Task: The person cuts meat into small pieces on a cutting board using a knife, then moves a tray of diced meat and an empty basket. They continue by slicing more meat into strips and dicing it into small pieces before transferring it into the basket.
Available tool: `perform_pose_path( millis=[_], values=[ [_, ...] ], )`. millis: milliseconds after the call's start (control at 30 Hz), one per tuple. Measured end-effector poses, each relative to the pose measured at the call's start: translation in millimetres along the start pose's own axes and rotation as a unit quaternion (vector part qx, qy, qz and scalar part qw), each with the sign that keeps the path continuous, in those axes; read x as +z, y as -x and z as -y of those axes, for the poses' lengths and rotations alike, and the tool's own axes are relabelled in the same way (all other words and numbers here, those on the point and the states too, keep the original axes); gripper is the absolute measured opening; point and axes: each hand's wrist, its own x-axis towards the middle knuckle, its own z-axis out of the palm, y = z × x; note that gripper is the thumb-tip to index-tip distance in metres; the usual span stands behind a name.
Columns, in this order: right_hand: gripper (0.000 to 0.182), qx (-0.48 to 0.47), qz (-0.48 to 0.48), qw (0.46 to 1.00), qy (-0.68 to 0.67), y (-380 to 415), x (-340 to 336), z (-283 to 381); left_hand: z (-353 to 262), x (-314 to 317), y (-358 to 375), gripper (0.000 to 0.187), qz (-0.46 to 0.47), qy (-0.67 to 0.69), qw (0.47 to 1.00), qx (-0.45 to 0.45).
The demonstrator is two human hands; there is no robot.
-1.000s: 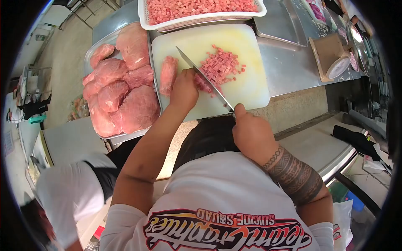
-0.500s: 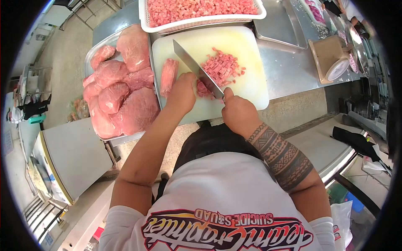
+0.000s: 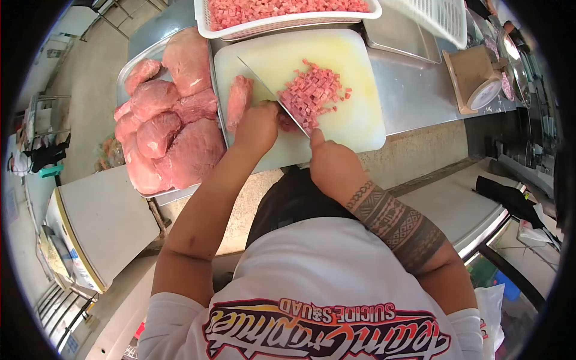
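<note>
My right hand (image 3: 333,163) is closed around the handle of a large knife (image 3: 268,88), whose blade slants up and left across the white cutting board (image 3: 360,129). My left hand (image 3: 258,127) is curled on a piece of meat (image 3: 286,122) against the blade's left side, with much of that piece hidden by the fingers and knife. Right of the blade lies a heap of diced meat (image 3: 318,90). A long strip of meat (image 3: 240,99) rests on the board just beyond my left hand.
Left of the board, a metal tray (image 3: 123,75) holds several large meat chunks (image 3: 186,150). A white basket (image 3: 288,26) full of diced meat stands behind the board. At right are an empty-looking metal tray (image 3: 402,36), another white basket (image 3: 441,18) and a scale (image 3: 471,78).
The knife blade has turned from showing its flat side to nearly edge-on, and my right hand has shifted slightly left. The diced heap sits closer against the blade. A second white basket has appeared at upper right.
</note>
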Motion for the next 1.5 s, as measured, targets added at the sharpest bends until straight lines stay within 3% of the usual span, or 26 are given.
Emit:
perform_pose_path(
  millis=[167, 367, 467, 567, 767, 867, 967, 1067, 1133, 1233, 1367, 1500],
  values=[
    [0.021, -0.022, -0.055, 0.998, 0.037, -6, -12, 1, -6, -7, 1, 0.015, 0.001, 0.088, 0.996, -0.010],
    [0.021, 0.008, 0.024, 1.000, -0.012, 31, -64, 22, -4, -5, -1, 0.012, -0.008, 0.004, 1.000, 0.022],
    [0.024, -0.013, -0.020, 1.000, 0.008, 8, 3, 1, -5, -1, 0, 0.012, 0.015, -0.037, 0.999, -0.009],
    [0.026, -0.042, -0.077, 0.996, -0.005, -13, -1, 10, -6, -7, -1, 0.013, 0.016, -0.036, 0.999, 0.014],
    [0.021, -0.003, -0.004, 1.000, -0.023, 20, -60, 32, -11, -12, 0, 0.014, 0.019, -0.012, 1.000, -0.021],
    [0.019, -0.023, -0.063, 0.998, -0.022, 3, 12, 5, -9, -11, 2, 0.013, 0.027, -0.024, 0.999, -0.007],
    [0.019, -0.043, -0.081, 0.995, -0.039, -17, 13, 8, -7, -17, 4, 0.012, 0.035, 0.003, 0.999, 0.020],
    [0.028, -0.039, -0.083, 0.993, -0.075, -17, 14, 6, 11, -4, 12, 0.018, 0.018, 0.018, 0.999, 0.028],
    [0.027, -0.004, -0.047, 0.996, -0.074, -19, 8, 9, 3, -12, 19, 0.033, -0.014, 0.041, 0.998, 0.035],
    [0.028, -0.006, -0.043, 0.996, -0.084, -19, 7, 8, -16, -28, 30, 0.044, 0.031, 0.074, 0.996, 0.038],
    [0.023, -0.041, -0.074, 0.993, -0.086, -13, 2, 3, -13, -17, 31, 0.029, -0.001, 0.084, 0.992, 0.095],
    [0.026, -0.041, -0.079, 0.991, -0.096, -4, 0, -20, -17, 5, 37, 0.019, -0.050, 0.067, 0.996, 0.020]
  ],
)
